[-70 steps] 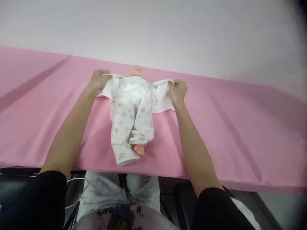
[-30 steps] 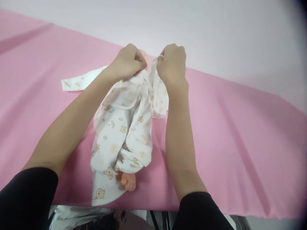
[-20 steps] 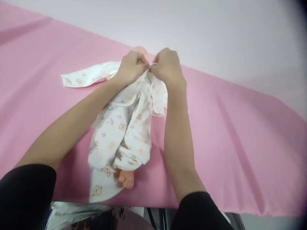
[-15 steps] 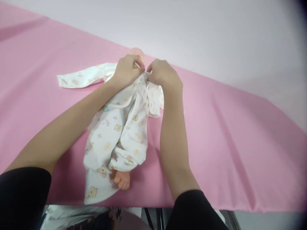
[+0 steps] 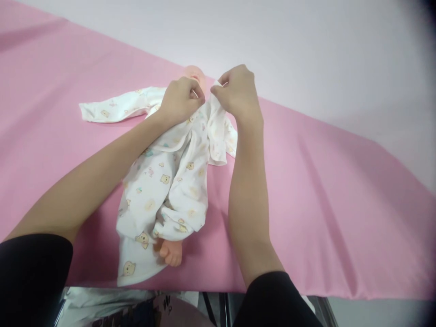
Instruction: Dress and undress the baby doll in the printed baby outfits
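Well, right fingers (image 5: 220,92) pinch top (image 5: 215,129); shirt lettering (image 5: 166,303) unclear

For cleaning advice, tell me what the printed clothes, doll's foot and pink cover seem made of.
Printed clothes: matte, soft cloth, perhaps cotton; they drape in folds.
Doll's foot: probably smooth vinyl or plastic, with moulded toes.
Pink cover: smooth, creased sheet; fabric or vinyl, unclear.

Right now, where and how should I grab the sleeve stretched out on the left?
Probably by the cuff, pinched between thumb and fingers, coming from the left. The sleeve lies stretched sideways on the pink cover, its end pointing away from the doll's head, so that end looks easiest to reach. Its inner end runs up to your left hand.
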`<state>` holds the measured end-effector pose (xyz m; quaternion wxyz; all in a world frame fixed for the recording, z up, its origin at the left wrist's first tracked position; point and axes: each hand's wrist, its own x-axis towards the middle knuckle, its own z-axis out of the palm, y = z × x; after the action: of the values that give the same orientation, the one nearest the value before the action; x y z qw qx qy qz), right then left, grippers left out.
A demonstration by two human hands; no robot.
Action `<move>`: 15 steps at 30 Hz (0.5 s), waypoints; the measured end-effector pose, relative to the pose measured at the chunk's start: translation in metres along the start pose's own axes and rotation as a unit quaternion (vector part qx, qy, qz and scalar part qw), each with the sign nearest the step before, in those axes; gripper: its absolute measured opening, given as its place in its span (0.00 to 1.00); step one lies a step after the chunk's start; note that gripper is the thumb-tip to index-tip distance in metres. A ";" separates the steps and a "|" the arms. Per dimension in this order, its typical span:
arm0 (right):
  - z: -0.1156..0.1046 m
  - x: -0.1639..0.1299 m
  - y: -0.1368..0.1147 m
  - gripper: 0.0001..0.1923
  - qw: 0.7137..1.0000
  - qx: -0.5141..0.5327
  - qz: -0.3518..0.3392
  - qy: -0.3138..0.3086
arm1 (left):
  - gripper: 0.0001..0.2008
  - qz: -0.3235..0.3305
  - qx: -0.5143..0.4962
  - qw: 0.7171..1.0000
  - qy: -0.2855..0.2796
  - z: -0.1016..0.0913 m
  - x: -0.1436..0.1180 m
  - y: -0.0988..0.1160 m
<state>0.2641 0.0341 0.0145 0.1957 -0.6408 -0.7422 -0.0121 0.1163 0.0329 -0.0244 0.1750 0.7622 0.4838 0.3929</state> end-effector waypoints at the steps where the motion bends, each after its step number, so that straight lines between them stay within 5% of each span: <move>1: -0.004 -0.004 -0.005 0.08 1.000 0.023 0.011 -0.009 | 0.10 0.002 -0.002 1.000 0.004 0.000 0.000 0.000; 7: -0.019 -0.022 -0.019 0.20 0.984 0.099 0.033 -0.142 | 0.10 -0.005 0.006 1.000 -0.006 0.000 0.001 0.000; 10: -0.007 -0.018 -0.017 0.25 0.991 0.039 0.030 -0.127 | 0.10 -0.003 0.007 1.000 -0.001 0.001 0.001 -0.001; 15: 0.026 -0.001 -0.007 0.13 0.997 -0.031 0.038 -0.055 | 0.10 -0.006 -0.002 1.000 0.014 0.001 0.003 -0.004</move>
<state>0.2505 0.0387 -0.0078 0.1353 -0.6738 -0.7264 0.0075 0.1153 0.0375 -0.0257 0.1723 0.7534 0.4897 0.4036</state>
